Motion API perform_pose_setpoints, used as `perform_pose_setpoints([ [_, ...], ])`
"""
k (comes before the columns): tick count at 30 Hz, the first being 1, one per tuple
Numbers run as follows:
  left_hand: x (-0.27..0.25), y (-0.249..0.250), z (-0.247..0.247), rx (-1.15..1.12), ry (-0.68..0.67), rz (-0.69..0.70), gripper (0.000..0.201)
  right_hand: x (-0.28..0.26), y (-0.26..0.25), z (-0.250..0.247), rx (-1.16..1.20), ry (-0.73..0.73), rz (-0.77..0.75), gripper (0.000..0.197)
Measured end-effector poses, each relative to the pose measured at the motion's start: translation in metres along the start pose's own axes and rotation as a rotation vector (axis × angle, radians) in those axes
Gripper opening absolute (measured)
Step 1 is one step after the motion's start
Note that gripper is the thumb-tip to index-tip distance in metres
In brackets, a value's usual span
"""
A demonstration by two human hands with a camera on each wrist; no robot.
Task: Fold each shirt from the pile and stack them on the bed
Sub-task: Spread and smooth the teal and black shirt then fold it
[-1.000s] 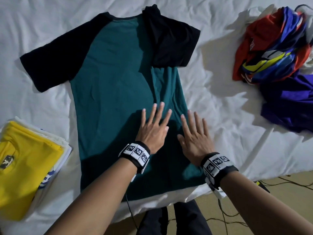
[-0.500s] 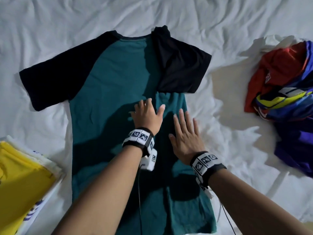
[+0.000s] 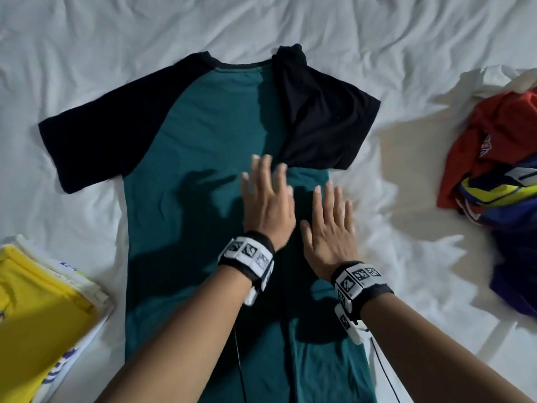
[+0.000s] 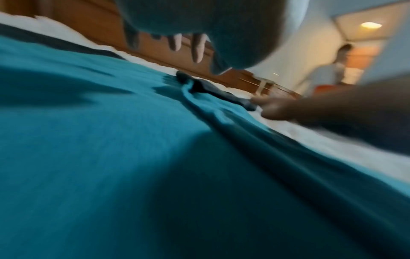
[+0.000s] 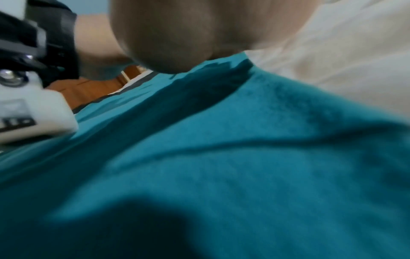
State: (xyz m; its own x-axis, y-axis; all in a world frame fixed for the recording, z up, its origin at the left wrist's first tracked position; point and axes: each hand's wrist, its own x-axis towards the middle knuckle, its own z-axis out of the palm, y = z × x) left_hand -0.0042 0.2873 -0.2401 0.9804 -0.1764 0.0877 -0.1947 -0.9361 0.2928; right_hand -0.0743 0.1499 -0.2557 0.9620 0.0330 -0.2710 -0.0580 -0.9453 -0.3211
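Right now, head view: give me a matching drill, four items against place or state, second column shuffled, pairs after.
Things:
1. teal shirt
2. yellow shirt stack
3. unfolded pile
4. black right sleeve

States:
A. heaped at the right edge of the bed
B. folded in over the shirt body
C. spread flat under both hands
D. folded, at the lower left

Pairs: 1-C, 2-D, 3-A, 4-B
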Motion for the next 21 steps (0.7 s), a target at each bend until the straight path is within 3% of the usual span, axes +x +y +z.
perform_pose_setpoints([
  [2,-0.025,-0.001,0.010,0.093,-0.227,0.232,0.063,-0.006,0.009,0.005,-0.039,-0.042,-0.082,0.069],
  [4,-0.040,-0.018,0.020,0.180,-0.360,0.257,0.070,-0.011,0.020,0.008,-0.051,-0.116,-0.058,0.069],
  [7,-0.038,-0.037,0.015,0.220,-0.398,0.081,0.070,-0.011,0.022,0.005,-0.042,-0.161,-0.013,0.071],
  [10,-0.034,-0.045,-0.008,0.134,-0.358,-0.144,0.066,-0.009,0.006,-0.006,-0.019,-0.083,-0.028,0.071],
  [14,-0.035,-0.074,-0.037,0.054,-0.233,-0.413,0.053,0.014,-0.028,-0.016,0.000,0.034,-0.170,0.066],
  [21,-0.021,-0.145,-0.087,0.018,-0.123,-0.827,0.052,0.094,-0.125,-0.024,-0.011,0.047,-0.353,0.056],
])
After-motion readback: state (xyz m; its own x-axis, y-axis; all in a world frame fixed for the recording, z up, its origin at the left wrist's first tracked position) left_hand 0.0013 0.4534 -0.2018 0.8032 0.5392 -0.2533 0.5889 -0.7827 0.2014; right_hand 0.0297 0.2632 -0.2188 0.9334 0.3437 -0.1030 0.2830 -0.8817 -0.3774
